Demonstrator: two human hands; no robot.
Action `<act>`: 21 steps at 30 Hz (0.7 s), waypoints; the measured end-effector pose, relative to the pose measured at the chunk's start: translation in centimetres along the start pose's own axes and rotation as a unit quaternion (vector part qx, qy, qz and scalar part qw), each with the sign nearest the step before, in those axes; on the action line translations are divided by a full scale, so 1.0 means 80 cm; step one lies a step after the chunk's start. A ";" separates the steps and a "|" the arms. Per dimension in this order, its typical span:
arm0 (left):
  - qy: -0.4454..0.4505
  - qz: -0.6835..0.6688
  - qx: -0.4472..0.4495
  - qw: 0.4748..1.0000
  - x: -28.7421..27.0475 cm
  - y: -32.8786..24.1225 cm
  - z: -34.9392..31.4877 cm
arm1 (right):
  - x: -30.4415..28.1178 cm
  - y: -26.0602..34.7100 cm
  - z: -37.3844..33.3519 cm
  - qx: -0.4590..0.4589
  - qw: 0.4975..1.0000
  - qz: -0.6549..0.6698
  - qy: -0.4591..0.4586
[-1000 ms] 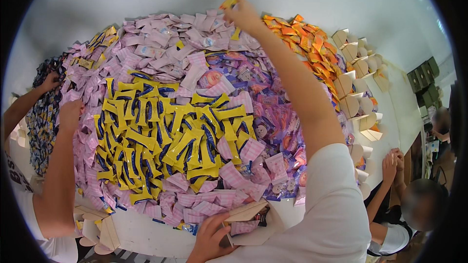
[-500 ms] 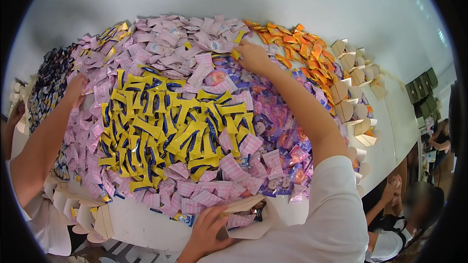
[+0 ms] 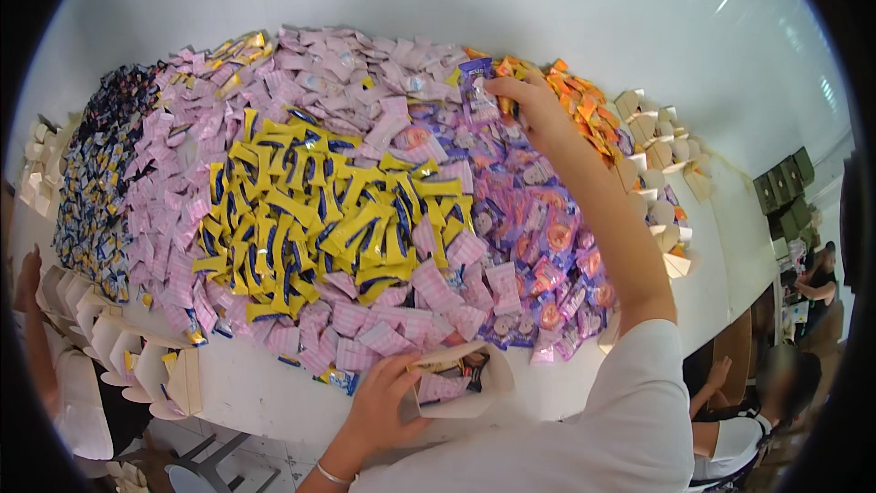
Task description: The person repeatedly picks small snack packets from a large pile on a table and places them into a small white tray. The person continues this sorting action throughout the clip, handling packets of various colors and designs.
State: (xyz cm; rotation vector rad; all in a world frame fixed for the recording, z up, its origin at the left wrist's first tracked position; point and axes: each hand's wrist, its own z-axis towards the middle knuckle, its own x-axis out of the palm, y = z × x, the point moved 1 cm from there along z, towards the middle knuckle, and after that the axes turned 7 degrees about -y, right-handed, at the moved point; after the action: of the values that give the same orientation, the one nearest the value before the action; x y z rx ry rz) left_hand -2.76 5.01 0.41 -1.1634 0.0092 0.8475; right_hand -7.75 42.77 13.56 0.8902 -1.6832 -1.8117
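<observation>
Our right hand, at one o'clock, now pinches a purple packet, so picking has progressed; our left hand's fingers grip the open white carton at six.

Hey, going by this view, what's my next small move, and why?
Probably bring your right hand down to the open box and let the purple packet go inside: its fingers hold that packet up, away from the box, while your left hand steadies the box, whose open top shows a pink-striped packet inside.
</observation>
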 end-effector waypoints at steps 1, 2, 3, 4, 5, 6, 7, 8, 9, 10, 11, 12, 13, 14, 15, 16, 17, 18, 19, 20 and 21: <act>-0.009 -0.001 0.007 1.000 0.000 0.003 -0.002 | 0.019 0.026 -0.050 0.043 0.998 -0.004 -0.043; -0.019 0.000 0.005 1.000 -0.001 0.003 -0.009 | 0.040 0.041 -0.098 0.093 0.992 -0.009 -0.079; -0.015 0.008 -0.009 1.000 -0.002 0.001 -0.012 | 0.040 0.042 -0.131 0.060 0.991 -0.064 0.096; -0.009 0.015 -0.019 1.000 -0.004 -0.001 -0.010 | 0.036 0.041 -0.165 0.023 0.957 -0.111 0.266; -0.005 0.027 -0.033 0.999 -0.004 -0.002 -0.011 | 0.045 0.034 -0.197 -0.047 0.920 -0.179 0.346; -0.010 0.011 -0.028 0.999 -0.002 -0.001 -0.010 | 0.051 0.027 -0.230 -0.116 0.871 -0.242 0.410; -0.017 -0.002 -0.012 1.000 0.000 -0.002 -0.008 | 0.057 0.019 -0.260 -0.147 0.843 -0.331 0.399; -0.027 -0.013 0.004 1.000 0.003 0.000 -0.007 | 0.067 0.004 -0.285 -0.179 0.804 -0.416 0.384; -0.025 -0.023 -0.005 0.999 0.007 0.001 -0.010 | 0.074 -0.009 -0.305 -0.210 0.757 -0.498 0.368; -0.031 -0.025 -0.014 0.999 0.008 0.004 -0.013 | 0.081 -0.018 -0.314 -0.220 0.770 -0.494 0.337; -0.038 -0.028 -0.022 0.999 0.009 0.006 -0.015 | 0.087 -0.027 -0.322 -0.230 0.783 -0.490 0.306; -0.044 -0.028 -0.011 0.999 0.009 0.007 -0.018 | 0.090 -0.030 -0.328 -0.239 0.795 -0.486 0.274; -0.044 -0.016 -0.012 0.999 0.007 0.007 -0.018 | 0.090 -0.030 -0.331 -0.239 0.813 -0.460 0.268; -0.044 -0.004 -0.013 0.999 0.007 0.006 -0.018 | 0.087 -0.029 -0.334 -0.237 0.830 -0.433 0.261; -0.043 0.007 -0.012 0.999 0.007 0.005 -0.018 | 0.084 -0.028 -0.336 -0.235 0.846 -0.407 0.253; -0.046 0.011 -0.009 0.999 0.007 0.004 -0.017 | 0.080 -0.031 -0.339 -0.235 0.863 -0.381 0.233; -0.050 0.014 -0.005 0.999 0.008 0.003 -0.015 | 0.075 -0.037 -0.343 -0.235 0.879 -0.356 0.213; -0.054 0.018 0.000 0.998 0.009 0.002 -0.012 | 0.070 -0.039 -0.347 -0.235 0.894 -0.330 0.193; -0.049 0.017 -0.005 0.999 0.008 0.000 -0.012 | 0.065 -0.037 -0.351 -0.268 0.883 -0.334 0.195; -0.045 0.017 -0.009 0.999 0.006 -0.003 -0.010 | 0.058 -0.035 -0.355 -0.301 0.870 -0.337 0.198; -0.042 0.018 -0.014 0.999 0.005 -0.007 -0.008 | 0.052 -0.033 -0.361 -0.334 0.856 -0.339 0.200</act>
State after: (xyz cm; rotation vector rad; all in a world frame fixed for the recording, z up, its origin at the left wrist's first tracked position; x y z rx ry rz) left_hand -1.94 4.64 0.40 -1.1557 -0.0507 0.9299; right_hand 11.38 20.89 9.92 1.4874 -0.4018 -2.2019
